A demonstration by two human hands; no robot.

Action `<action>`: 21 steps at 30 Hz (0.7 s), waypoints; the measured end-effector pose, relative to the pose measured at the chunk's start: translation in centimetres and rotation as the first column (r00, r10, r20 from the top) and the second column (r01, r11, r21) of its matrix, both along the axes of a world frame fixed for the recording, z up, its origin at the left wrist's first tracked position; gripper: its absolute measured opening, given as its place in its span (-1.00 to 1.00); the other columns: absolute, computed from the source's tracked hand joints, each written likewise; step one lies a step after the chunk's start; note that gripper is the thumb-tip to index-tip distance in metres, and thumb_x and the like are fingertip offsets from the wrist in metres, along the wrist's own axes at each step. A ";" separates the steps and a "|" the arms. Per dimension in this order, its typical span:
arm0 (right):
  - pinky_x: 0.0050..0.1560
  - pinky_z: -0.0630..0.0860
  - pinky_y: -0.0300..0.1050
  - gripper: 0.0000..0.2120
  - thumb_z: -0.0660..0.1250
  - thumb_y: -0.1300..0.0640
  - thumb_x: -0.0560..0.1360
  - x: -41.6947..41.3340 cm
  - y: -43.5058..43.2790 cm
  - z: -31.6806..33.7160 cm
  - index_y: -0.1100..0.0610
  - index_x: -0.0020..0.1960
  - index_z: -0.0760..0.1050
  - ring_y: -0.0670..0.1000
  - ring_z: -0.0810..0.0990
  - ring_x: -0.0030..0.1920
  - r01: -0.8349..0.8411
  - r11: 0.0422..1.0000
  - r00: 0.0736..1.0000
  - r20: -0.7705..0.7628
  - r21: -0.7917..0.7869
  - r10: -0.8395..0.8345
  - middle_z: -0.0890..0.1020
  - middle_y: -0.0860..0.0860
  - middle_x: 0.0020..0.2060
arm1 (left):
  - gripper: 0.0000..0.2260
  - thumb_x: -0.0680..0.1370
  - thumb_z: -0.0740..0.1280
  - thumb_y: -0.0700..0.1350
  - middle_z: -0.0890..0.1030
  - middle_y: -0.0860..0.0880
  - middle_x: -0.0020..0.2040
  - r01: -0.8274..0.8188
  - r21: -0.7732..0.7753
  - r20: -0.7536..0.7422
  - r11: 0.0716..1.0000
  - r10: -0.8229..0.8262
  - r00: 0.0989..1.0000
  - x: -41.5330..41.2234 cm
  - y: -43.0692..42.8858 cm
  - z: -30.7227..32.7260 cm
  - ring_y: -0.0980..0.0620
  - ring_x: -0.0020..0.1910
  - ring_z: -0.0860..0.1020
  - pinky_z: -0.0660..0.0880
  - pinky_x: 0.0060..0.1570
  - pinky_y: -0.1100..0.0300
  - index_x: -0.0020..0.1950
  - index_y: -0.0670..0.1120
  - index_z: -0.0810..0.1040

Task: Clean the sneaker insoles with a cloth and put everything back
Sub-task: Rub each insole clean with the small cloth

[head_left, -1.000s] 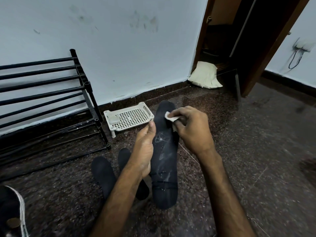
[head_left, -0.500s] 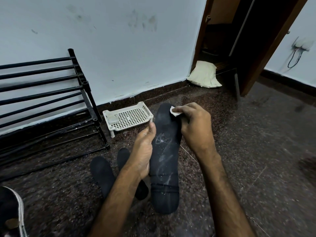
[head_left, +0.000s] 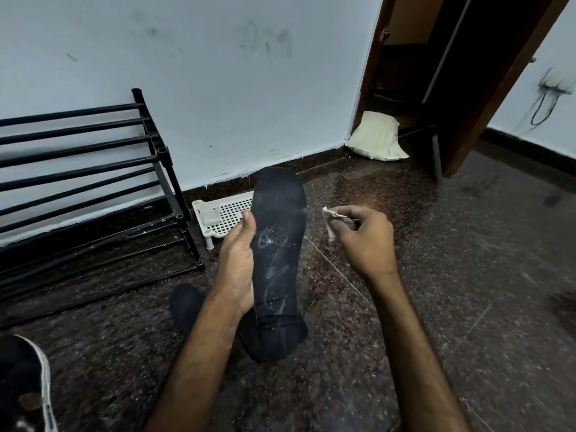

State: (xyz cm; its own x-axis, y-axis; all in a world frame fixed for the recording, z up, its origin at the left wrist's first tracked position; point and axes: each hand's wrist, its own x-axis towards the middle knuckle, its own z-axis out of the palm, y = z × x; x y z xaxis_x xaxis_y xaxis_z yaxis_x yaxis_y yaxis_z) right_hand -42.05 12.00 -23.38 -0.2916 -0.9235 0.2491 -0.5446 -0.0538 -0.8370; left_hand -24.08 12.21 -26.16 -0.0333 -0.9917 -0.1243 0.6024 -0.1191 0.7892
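Head view is showing a person who is sitting on a dark speckled floor (head_left: 467,275) and cleaning a black insole (head_left: 277,254). The left hand (head_left: 238,269) is holding this insole up from its left edge, with the thumb lying along the rim and the other fingers hidden behind it, so I cannot tell how they are placed. White dusty marks are showing on the middle of the insole. The right hand (head_left: 363,241) is hanging just beside the insole, not touching it, and its fingertips are pinching a small pale cloth (head_left: 332,221), crumpled together. A second insole (head_left: 185,304) is lying on the floor, partly under the left forearm. A sneaker (head_left: 25,385) is showing at the lower left corner, and a white perforated tray (head_left: 226,215) is standing behind the held insole, next to a black shoe rack (head_left: 93,182).

I am judging that the wiping step is in hand and not finished, because the marks are remaining. The next move is calling for bringing the cloth onto the marked middle part and rubbing there, while the left hand is keeping the insole steady against the pressure.
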 end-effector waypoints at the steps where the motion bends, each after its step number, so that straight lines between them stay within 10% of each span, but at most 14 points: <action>1: -0.33 0.47 -0.42 -0.87 0.44 0.19 0.50 0.3 0.0 0.0 0.12 0.05 0.67 -0.16 0.63 -0.23 -0.029 0.999 0.993 0.117 0.030 0.025 0.70 -0.04 -0.15 | -0.62 0.61 0.23 0.11 0.66 -0.19 0.17 -0.005 0.001 -0.011 1.000 0.005 1.000 0.2 -0.1 -0.1 -0.17 0.06 0.65 0.51 0.19 -0.16 0.23 -0.12 0.61; 5: -0.19 0.55 -0.26 -0.81 0.45 0.14 0.50 1.7 0.0 0.3 0.19 0.08 0.65 -0.05 0.68 -0.10 -0.145 0.989 0.898 0.421 0.005 0.129 0.73 0.01 -0.12 | -0.64 0.65 0.19 0.08 0.66 -0.20 0.16 0.014 -0.032 -0.025 0.999 -0.015 1.000 0.1 -0.1 -0.2 -0.14 0.05 0.66 0.59 0.03 -0.02 0.22 -0.14 0.61; 12: -0.04 0.61 -0.10 -0.86 0.47 0.26 0.47 2.3 -0.2 0.4 0.24 0.02 0.64 0.05 0.70 -0.08 -0.199 0.977 0.842 0.495 -0.081 0.213 0.73 0.09 -0.11 | -0.58 0.64 0.16 0.10 0.66 -0.22 0.13 0.098 -0.057 -0.093 0.994 -0.103 0.990 0.2 0.1 -0.2 -0.12 -0.01 0.68 0.63 -0.01 0.00 0.25 -0.18 0.58; 16: 0.02 0.62 -0.06 -0.87 0.46 0.27 0.47 2.3 -0.5 0.3 0.24 0.02 0.64 0.09 0.70 -0.02 -0.125 0.987 0.782 0.602 -0.102 0.161 0.72 0.12 -0.09 | -0.35 0.56 0.13 0.28 0.58 -0.27 0.27 0.340 -0.044 -0.151 0.939 -0.343 0.927 0.5 0.3 -0.8 -0.23 0.11 0.63 0.51 0.09 -0.26 0.38 -0.21 0.49; 21: -0.03 0.61 -0.19 -0.82 0.43 0.24 0.50 2.0 -0.4 0.1 0.17 0.10 0.65 -0.06 0.68 -0.06 -0.034 0.997 0.981 0.189 -0.071 0.047 0.71 0.00 -0.05 | -0.31 0.54 0.02 0.39 0.62 -0.26 0.18 0.439 -0.003 -0.119 0.899 -0.436 0.892 0.0 0.2 -1.6 -0.24 0.08 0.52 0.61 -0.11 -0.07 0.27 -0.09 0.62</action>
State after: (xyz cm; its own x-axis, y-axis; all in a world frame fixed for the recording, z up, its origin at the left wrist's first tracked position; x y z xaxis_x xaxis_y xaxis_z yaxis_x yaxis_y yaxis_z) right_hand -40.10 11.61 -23.32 -0.3021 -0.9186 0.2547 -0.3715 -0.1326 -0.9189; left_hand -24.11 12.41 -27.78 -0.4783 -0.8704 -0.1164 0.5703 -0.4087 0.7126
